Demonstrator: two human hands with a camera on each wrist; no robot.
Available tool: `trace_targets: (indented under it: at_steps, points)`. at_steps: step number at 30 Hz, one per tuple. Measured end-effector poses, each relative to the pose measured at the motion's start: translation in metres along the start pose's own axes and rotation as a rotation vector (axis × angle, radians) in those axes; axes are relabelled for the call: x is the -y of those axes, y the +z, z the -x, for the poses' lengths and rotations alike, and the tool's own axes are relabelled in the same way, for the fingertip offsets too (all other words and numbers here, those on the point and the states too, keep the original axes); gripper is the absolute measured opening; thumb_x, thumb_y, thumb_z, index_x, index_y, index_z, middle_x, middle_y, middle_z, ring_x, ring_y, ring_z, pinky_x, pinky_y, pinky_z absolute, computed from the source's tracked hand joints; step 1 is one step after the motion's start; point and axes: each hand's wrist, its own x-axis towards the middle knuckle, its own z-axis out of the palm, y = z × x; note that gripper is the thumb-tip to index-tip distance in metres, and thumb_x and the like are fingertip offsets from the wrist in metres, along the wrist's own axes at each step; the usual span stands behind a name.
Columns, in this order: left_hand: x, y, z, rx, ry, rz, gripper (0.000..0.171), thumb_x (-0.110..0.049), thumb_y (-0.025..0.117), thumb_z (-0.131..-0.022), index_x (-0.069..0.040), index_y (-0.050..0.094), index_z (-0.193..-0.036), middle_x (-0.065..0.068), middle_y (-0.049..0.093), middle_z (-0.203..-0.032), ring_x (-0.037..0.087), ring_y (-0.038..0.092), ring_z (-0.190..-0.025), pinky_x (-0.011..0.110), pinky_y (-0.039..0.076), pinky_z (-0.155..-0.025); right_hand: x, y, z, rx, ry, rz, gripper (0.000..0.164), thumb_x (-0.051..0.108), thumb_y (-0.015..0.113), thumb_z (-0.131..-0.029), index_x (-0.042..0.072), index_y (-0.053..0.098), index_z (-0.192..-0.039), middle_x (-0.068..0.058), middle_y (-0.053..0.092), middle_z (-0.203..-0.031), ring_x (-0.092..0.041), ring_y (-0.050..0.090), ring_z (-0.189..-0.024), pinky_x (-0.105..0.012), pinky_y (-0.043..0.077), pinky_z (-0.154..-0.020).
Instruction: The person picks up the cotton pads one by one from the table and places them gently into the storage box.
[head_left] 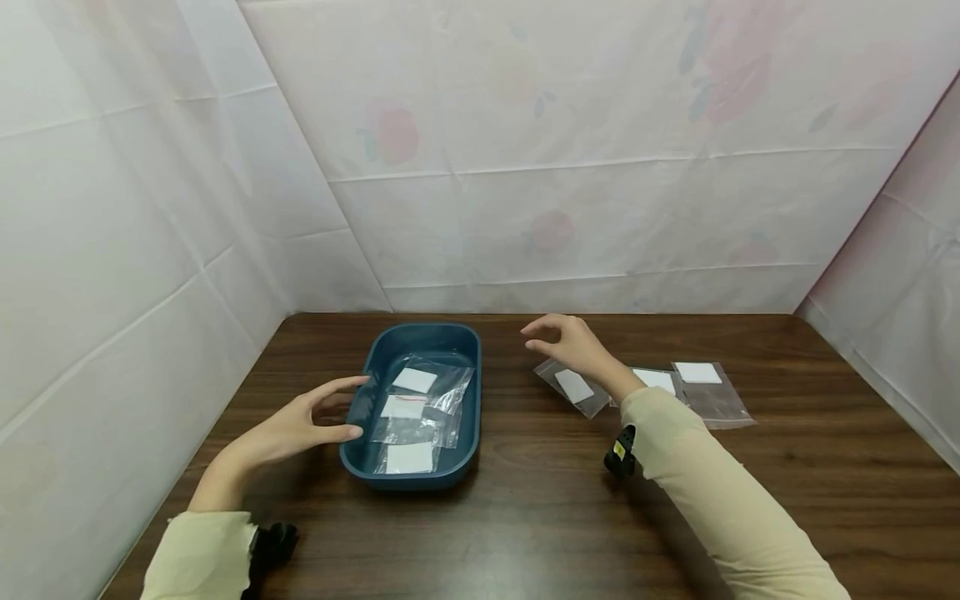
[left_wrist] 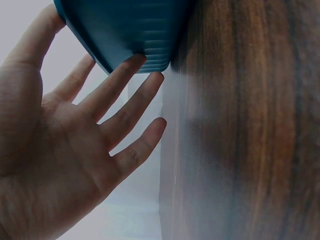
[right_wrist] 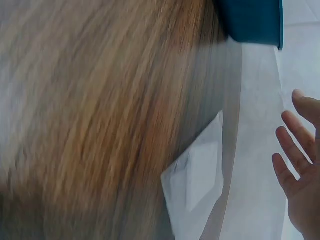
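Observation:
A dark teal plastic bin (head_left: 477, 400) stands on the table, left of the middle. Inside lie clear bags with white cards, one bag (head_left: 450, 385) near the far end. At the bin's left rim is my left hand (head_left: 292, 427); in the left wrist view its fingers (left_wrist: 127, 115) spread beside the wall, with the thumb at the rim. My right hand (head_left: 573, 343), fingers loosely bent and nothing between them, hovers over a clear bag with a white card (head_left: 573, 386). Farther right lie another bag with a white card (head_left: 654, 381), partly hidden by the right forearm, and a third bag (head_left: 720, 404).
The brown wood-grain table (head_left: 517, 517) ends at a pale curtain (head_left: 555, 225) along its far side. White cloth (head_left: 112, 250) also hangs on the left, and more hangs on the right. A dark strap with a device (head_left: 621, 452) is on the right wrist.

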Motion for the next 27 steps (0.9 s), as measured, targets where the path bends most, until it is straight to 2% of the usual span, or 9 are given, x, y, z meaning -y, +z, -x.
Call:
trace_targets:
  at_steps: [6,12,20,27]
  points:
    - [-0.001,0.000,0.000,-0.004,-0.010,-0.006,0.073,-0.026,0.072,-0.093,-0.014,0.034,-0.154,0.022,0.039,-0.151,0.046,0.036,-0.137,0.064,0.039,-0.100,-0.013,-0.008,0.001,0.052,0.085,0.001,0.028,0.014,0.071,-0.093,0.005,0.070,-0.120,-0.009,0.066,-0.123,-0.028,0.059,-0.116,-0.048,0.048,-0.096]
    - [-0.002,0.001,0.001,-0.014,-0.001,-0.014,0.072,-0.026,0.073,-0.092,-0.015,0.035,-0.153,0.021,0.039,-0.151,0.046,0.036,-0.136,0.065,0.038,-0.099,-0.029,-0.017,0.000,0.065,0.154,0.027,0.031,0.011,0.073,-0.092,0.004,0.069,-0.121,-0.012,0.066,-0.123,-0.031,0.057,-0.119,-0.050,0.045,-0.099]
    - [-0.002,0.003,0.003,-0.007,-0.003,-0.006,0.072,-0.027,0.072,-0.093,-0.016,0.035,-0.153,0.020,0.038,-0.152,0.045,0.037,-0.137,0.063,0.039,-0.100,-0.046,-0.023,0.003,0.113,0.159,0.083,0.030,0.007,0.074,-0.089,0.003,0.070,-0.118,-0.012,0.069,-0.114,-0.033,0.060,-0.113,-0.051,0.045,-0.097]
    - [-0.002,0.004,0.002,-0.010,0.001,0.000,0.071,-0.026,0.072,-0.093,-0.016,0.036,-0.153,0.019,0.038,-0.152,0.044,0.037,-0.136,0.063,0.038,-0.101,-0.054,-0.027,0.010,0.132,0.162,0.082,0.027,0.003,0.074,-0.089,0.000,0.070,-0.115,-0.015,0.070,-0.111,-0.032,0.063,-0.106,-0.048,0.048,-0.091]
